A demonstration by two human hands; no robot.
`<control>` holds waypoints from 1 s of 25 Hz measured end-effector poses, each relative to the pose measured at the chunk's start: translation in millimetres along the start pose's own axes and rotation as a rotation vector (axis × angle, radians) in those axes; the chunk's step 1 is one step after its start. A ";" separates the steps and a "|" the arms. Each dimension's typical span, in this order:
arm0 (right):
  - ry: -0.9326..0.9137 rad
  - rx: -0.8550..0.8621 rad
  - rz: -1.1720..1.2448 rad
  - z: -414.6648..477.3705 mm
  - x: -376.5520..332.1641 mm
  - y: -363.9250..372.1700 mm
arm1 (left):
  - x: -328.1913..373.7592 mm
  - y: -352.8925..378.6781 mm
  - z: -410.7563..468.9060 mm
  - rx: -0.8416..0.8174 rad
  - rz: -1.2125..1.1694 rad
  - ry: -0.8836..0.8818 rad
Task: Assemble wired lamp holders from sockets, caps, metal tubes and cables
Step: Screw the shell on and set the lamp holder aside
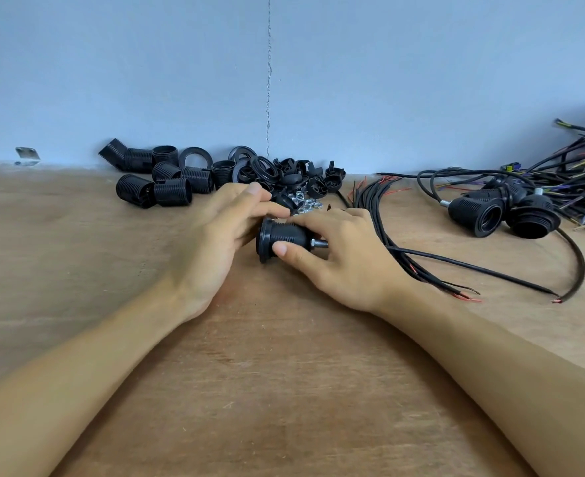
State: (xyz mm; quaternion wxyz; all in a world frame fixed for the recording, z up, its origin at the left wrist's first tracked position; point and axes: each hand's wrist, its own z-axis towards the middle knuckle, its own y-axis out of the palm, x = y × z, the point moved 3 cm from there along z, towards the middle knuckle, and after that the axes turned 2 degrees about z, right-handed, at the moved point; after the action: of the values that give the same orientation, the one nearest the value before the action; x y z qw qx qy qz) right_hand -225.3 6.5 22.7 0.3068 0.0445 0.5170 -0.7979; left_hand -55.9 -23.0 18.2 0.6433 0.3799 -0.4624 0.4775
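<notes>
Gripping a black holder (280, 235) at mid-table (284, 373), the left hand (212, 232) curls round its wide rim end while the right hand (349, 259) pinches the ribbed body, thumb in front. A short tube (321, 243) sticks out rightwards. Loose sockets (167, 187), caps (308, 177) and nuts (306, 203) sit behind. Cables (370, 197) fan right, with finished holders (504, 211) beyond.

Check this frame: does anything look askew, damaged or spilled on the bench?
Nothing looks damaged. The lamp holder gripped by the left hand and right hand seems intact. Only oddities: the leftmost threaded sleeve leans tilted against its neighbour, and a rough vertical crack runs down the wall.
</notes>
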 end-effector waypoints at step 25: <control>0.469 0.389 -0.170 12.2 76.9 -41.4 | -7.7 -13.0 -5.2 0.153 1.018 0.256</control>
State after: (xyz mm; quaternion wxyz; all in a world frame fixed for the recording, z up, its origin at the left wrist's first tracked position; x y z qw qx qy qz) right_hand -306.6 -26.5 31.5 0.0972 0.2417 0.4133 -0.8726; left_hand -43.0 -23.5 8.7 0.3519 0.0919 -0.4701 0.8042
